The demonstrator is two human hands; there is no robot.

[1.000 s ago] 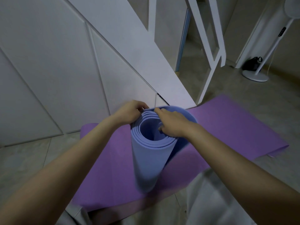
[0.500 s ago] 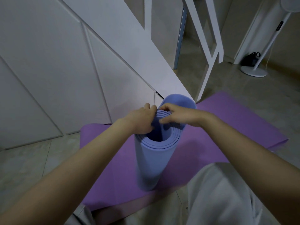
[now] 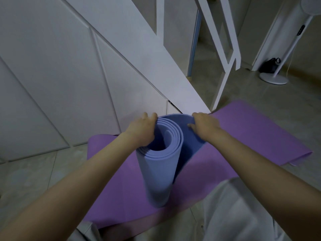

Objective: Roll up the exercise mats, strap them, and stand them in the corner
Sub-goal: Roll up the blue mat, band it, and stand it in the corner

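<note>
The blue mat (image 3: 157,171) stands on end at the centre of the frame, loosely coiled, with its lower end resting on the purple mat (image 3: 251,136). The purple mat lies flat and unrolled on the tiled floor (image 3: 34,171), running from lower left to centre right.

Left hand (image 3: 141,131): fingers curled round the outer wall of the coil at its top left rim, gripping it.

Right hand (image 3: 205,126): pinches the loose outer layer of the blue mat at its top right edge. The fingers are hooked over the far side and the thumb lies on the near face.

The outer layer stands apart from the inner turns, so the coil is not tight.

Background, upper right: a white fan stand (image 3: 273,79) with a black bag (image 3: 270,64) just beside it. A white panelled wall (image 3: 52,75) fills the left.
</note>
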